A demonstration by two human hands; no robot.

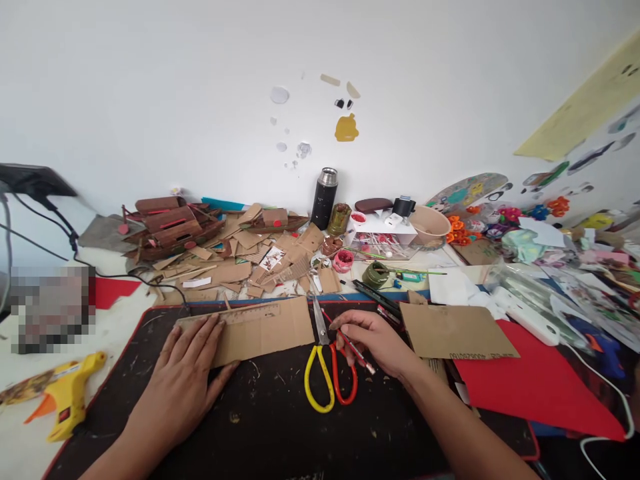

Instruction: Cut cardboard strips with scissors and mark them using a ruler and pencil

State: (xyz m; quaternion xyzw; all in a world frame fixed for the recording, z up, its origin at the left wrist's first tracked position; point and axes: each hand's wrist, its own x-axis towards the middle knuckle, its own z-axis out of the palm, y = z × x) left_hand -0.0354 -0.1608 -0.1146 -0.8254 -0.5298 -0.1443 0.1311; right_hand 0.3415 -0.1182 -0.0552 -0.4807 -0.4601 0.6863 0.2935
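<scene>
We see the left hand (187,370) spread flat, fingers wide, pressing down on a long strip of brown cardboard (265,330) that lies across the far part of a black cutting mat (260,427). Along the strip's upper edge sits a brown ruler (240,315), and the fingertips reach just up to it. The right hand (377,343) is curled around a thin red pencil (350,341), gripped between thumb and fingers with its tip aimed toward the strip's right end; whether the tip actually touches the cardboard we cannot quite tell, since the scissors lie right there. Those scissors (327,367), with one yellow and one red handle loop, rest on the mat between the two hands, blades pointing away from us beside the strip's right edge and partly under the right fingers.

Further out, to the right of the right hand, a second, wider piece of cardboard (453,331) lies on a sheet of red paper (535,387). At the left edge of the table a yellow glue gun (70,400) lies on its side, well apart from the mat. Beyond the mat a heap of cardboard scraps (250,263) covers the table, with a brown cardboard model boat (170,227) behind it on the left. A black flask (325,197) with a silver cap stands upright against the white wall, and paper flowers in orange (460,230) crowd the far right
</scene>
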